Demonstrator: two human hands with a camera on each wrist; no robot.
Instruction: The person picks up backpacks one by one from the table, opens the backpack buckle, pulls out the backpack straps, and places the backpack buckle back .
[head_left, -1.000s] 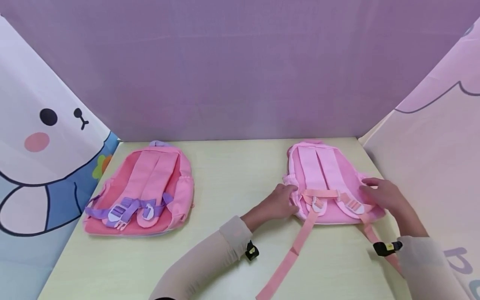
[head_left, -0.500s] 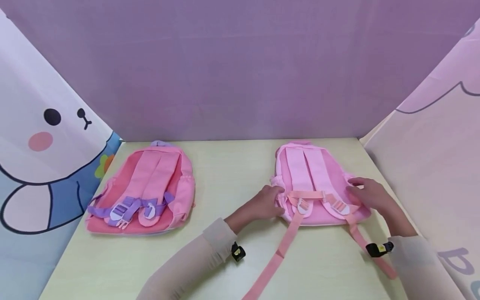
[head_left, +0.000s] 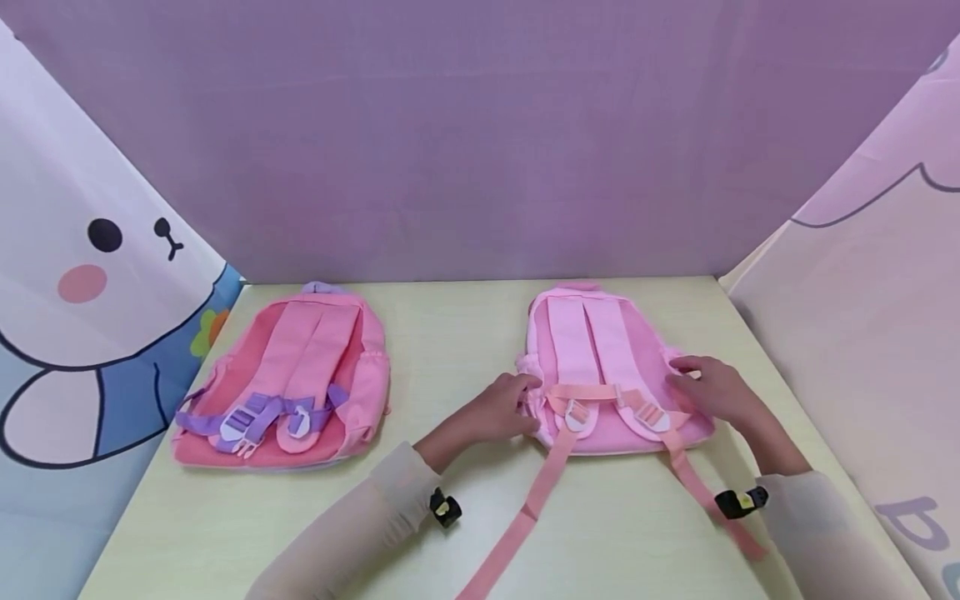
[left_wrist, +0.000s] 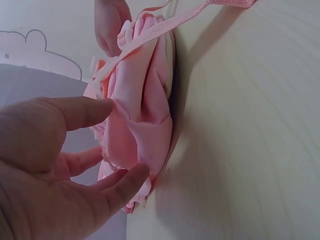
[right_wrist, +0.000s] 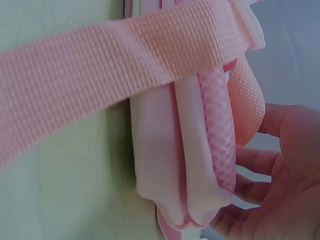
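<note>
A light pink backpack (head_left: 592, 337) lies on the right half of the table, back panel and shoulder straps facing up. At its left side, my left hand (head_left: 491, 408) holds the side pocket; the left wrist view has the thumb (left_wrist: 87, 111) on the upper edge and a finger (left_wrist: 131, 185) lower on the pocket. My right hand (head_left: 718, 390) grips the opposite side, thumb on top, its fingertips partly hidden behind the bag in the right wrist view. Two peach webbing straps (head_left: 521, 521) trail toward me. A peach chest strap (head_left: 585, 392) crosses the shoulder straps.
A darker pink backpack (head_left: 300, 358) with purple webbing and white buckles lies straps-up at the left of the pale table (head_left: 442, 350). A purple cloth wall (head_left: 480, 150) stands behind. Printed cloth panels (head_left: 90, 350) flank both sides.
The light pink backpack has slid left across the table between both hands, its webbing straps trailing along. The darker backpack stays in its place on the table.
</note>
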